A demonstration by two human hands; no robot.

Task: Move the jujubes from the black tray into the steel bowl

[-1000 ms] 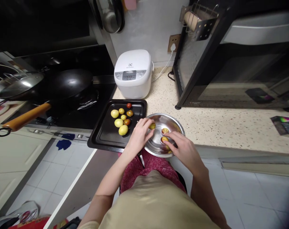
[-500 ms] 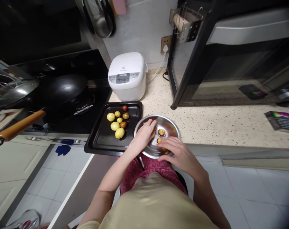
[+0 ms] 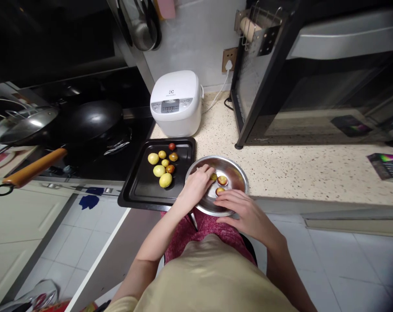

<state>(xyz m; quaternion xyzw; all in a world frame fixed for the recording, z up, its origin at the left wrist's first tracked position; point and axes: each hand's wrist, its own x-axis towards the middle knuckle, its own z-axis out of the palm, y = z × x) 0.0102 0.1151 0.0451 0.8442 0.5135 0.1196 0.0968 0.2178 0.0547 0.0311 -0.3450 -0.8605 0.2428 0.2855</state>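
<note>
On the counter's front edge sits a steel bowl (image 3: 227, 160) with several round yellow pieces with browned edges, like small potato halves, inside. One browned piece (image 3: 222, 180) lies face up near its middle. My left hand (image 3: 199, 184) reaches in from the left, fingers bent and close together beside another yellow piece (image 3: 213, 177); what its fingertips hold, if anything, is hidden. Over the bowl's right side is my right hand (image 3: 243, 207), fingers stretched and thumb apart, beside a third piece (image 3: 220, 190). Left of the bowl, a black baking tray (image 3: 141, 184) bears several yellow and brown potato-like rounds (image 3: 165, 180).
A white rice cooker (image 3: 177, 104) stands behind the tray. At the left are a black wok (image 3: 92, 119) and a wooden handle (image 3: 36, 168) on the stove. A large black oven (image 3: 300, 108) and a small dark box (image 3: 386, 167) occupy the right side.
The view has shifted slightly, so everything appears a little further right. More of the yellow piece by my left fingertips now shows. Both hands stay at the bowl.
</note>
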